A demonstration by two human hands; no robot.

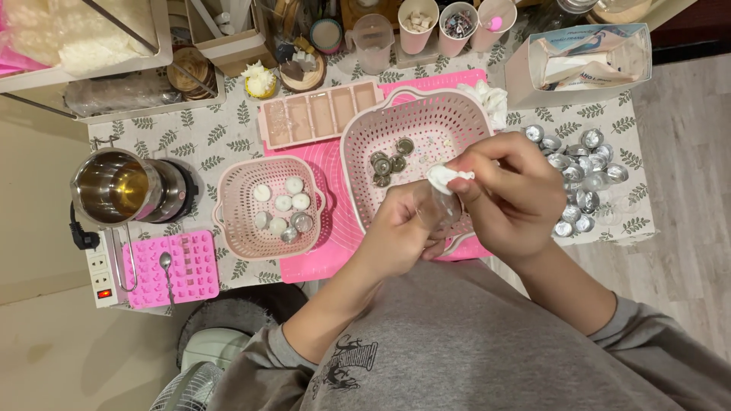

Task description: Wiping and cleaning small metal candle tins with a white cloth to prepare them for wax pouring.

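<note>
My left hand (pixel 403 224) grips a small clear cup (pixel 445 209) over the near edge of the large pink basket (pixel 365 137). My right hand (pixel 510 190) pinches a white tissue (pixel 445 177) and presses it into the cup's mouth. Inside the large basket lie several small metal cups (pixel 388 161). A smaller pink basket (pixel 232 221) to the left holds several white wax rounds (pixel 282 202) and a metal cup. A heap of empty foil cups (pixel 582 171) lies on the table to the right of my right hand.
A steel pot (pixel 114 186) with yellowish liquid stands at the left beside a power strip (pixel 100 274). A pink silicone mould (pixel 183 266) with a spoon (pixel 166 266) lies in front. A pink tray mould (pixel 320 114), paper cups (pixel 455 27) and a cardboard box (pixel 579 61) line the back.
</note>
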